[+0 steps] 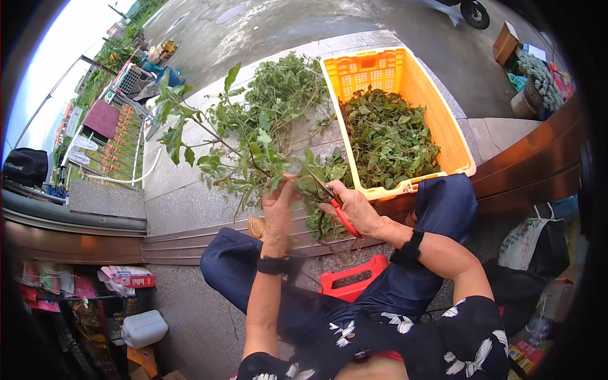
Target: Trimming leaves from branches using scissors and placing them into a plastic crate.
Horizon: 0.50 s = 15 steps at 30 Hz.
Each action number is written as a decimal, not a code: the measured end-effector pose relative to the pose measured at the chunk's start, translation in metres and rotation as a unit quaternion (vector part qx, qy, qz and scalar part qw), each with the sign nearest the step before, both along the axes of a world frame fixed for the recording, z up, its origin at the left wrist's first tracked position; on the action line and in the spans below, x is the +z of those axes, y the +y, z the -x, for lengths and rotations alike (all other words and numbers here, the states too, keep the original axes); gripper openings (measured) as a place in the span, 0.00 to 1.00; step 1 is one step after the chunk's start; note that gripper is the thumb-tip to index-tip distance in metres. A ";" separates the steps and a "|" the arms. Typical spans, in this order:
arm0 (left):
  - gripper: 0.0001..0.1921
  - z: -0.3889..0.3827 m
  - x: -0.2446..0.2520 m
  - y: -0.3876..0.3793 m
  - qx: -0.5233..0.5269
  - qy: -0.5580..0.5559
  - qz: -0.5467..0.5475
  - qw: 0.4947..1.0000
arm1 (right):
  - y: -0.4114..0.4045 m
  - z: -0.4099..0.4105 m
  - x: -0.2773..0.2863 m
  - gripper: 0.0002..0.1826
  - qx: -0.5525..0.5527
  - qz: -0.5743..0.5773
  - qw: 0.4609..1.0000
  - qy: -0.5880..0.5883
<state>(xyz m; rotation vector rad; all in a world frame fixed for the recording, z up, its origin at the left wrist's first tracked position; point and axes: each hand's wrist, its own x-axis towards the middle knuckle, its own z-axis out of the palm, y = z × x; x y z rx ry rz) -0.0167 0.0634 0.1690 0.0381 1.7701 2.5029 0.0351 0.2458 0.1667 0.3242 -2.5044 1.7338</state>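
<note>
My left hand (279,202) grips a leafy branch (221,137) by its stem, and the leaves fan out to the upper left. In my right hand (356,207) is a pair of scissors (341,213) with red handles. Their blades point up and left, close to the stems beside my left hand. Leaves partly cover the blade tips, so I cannot tell whether they touch a stem. Just beyond my right hand, a yellow plastic crate (453,142) holds a heap of cut leaves (389,137). A pile of uncut leafy stems (287,80) lies on the paving left of the crate.
A red plastic stool (354,280) sits between my knees. The brown door track (190,247) runs across in front of me. At lower left are a shelf with packages (126,278) and a white jerrycan (145,328). A potted plant (539,80) stands at upper right.
</note>
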 end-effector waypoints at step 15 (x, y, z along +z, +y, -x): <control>0.05 0.039 -0.128 -0.057 0.004 -0.152 -0.175 0.973 | 0.061 0.030 0.006 0.14 -0.200 0.089 0.969 -0.115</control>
